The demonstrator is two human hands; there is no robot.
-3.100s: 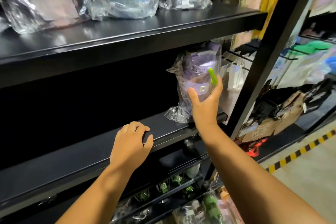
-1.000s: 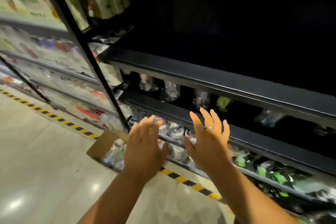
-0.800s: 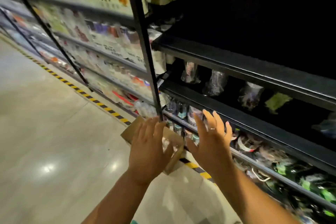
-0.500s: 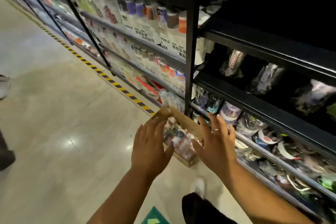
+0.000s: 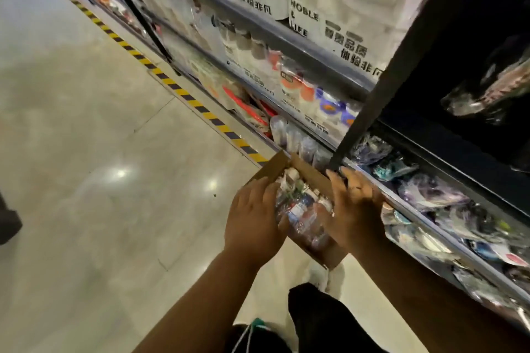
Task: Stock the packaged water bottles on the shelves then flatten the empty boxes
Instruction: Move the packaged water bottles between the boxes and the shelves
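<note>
An open brown cardboard box [image 5: 332, 255] stands on the floor beside the shelving, with several plastic-wrapped water bottles [image 5: 300, 208] lying in it. My left hand [image 5: 253, 222] hovers over the box's left side, fingers straight and spread. My right hand [image 5: 353, 210], a ring on one finger, is over the right side with its fingers spread too. The two hands flank the wrapped bottles; I cannot tell whether they touch them. Neither hand holds anything. More wrapped bottles [image 5: 433, 195] fill the low shelf to the right.
A black shelf upright [image 5: 387, 66] rises just behind the box. Boxed goods [image 5: 309, 14] fill the shelves to its left. Yellow-and-black floor tape [image 5: 177, 89] runs along the shelf foot. My dark trouser leg [image 5: 315, 318] is below; another person's dark shoe [image 5: 7, 223] shows at the left edge.
I have let go of the purple bottle on the middle shelf, turned left and down, and both hands have dropped toward the box on the floor, now close over it.
</note>
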